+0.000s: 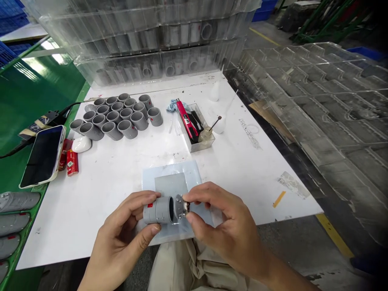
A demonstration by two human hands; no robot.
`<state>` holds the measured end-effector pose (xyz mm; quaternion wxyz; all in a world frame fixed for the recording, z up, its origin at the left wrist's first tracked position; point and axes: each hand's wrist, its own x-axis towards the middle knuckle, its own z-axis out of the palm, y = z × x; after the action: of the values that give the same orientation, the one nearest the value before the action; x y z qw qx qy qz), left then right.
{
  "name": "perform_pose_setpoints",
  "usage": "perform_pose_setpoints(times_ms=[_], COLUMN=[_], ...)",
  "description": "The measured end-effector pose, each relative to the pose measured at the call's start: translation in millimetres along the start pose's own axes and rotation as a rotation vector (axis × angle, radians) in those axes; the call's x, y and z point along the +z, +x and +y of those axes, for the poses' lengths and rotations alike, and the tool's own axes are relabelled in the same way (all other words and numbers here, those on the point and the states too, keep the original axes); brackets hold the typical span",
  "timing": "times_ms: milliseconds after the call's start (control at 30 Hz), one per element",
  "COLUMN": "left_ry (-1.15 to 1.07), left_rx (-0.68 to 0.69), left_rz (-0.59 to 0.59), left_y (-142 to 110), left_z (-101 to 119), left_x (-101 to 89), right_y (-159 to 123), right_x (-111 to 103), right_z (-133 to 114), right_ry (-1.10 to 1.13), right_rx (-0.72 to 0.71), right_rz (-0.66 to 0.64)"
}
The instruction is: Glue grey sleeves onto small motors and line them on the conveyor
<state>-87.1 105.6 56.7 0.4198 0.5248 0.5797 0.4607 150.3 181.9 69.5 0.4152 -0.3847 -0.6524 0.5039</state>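
Far left from where I stand: smartphone [42, 155] at the table edge, red packet [72, 162] beside it. Next, cluster of upright grey sleeves [111, 121] on the white table [109, 173]. Left hand [121, 236] part-curled, thumb and fingers gripping a red-marked grey cylinder [158, 210], on its side above the pale-blue mat [194, 171]. Round grey end piece [179, 207] just beside its open mouth, pinched by thumb and fingertips of right hand [226, 224]. Clear compartment trays [321, 97] far right.

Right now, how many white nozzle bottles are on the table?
2: the nearer bottle beside the clear box, the farther bottle behind that one. No others show.
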Motion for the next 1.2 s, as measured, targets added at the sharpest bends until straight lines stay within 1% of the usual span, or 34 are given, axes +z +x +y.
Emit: perform_pose_setpoints(times_ms=[100, 267, 500, 967, 1200], left_ry=[0.012, 0.019, 0.014, 0.027, 0.012], left_rx=[0.006, 0.022, 0.023, 0.024, 0.026], left_rz=[0.000, 0.008, 0.008, -0.012, -0.002], left_y=[0.3, 0.8, 1.1, 0.9, 1.1], left_z=[1.0, 3.1, 2.0, 2.5, 2.5], left_x=[-0.3, 0.3, 0.2, 0.9, 0.6], right_y=[-1.1, -0.4, 1.7, 0.0, 0.4], right_x=[1.5, 4.6, 4.4, 5.2, 6.5], right_z=[1.3, 1.0, 0.1, 0.6, 0.0], right_ry=[0.004, -0.003, -0.011, -0.008, 0.015], right_rx=[0.000, 0.014, 0.012, 0.023, 0.018], right_rz=[-0.014, 0.016, 0.026, 0.013, 0.002])
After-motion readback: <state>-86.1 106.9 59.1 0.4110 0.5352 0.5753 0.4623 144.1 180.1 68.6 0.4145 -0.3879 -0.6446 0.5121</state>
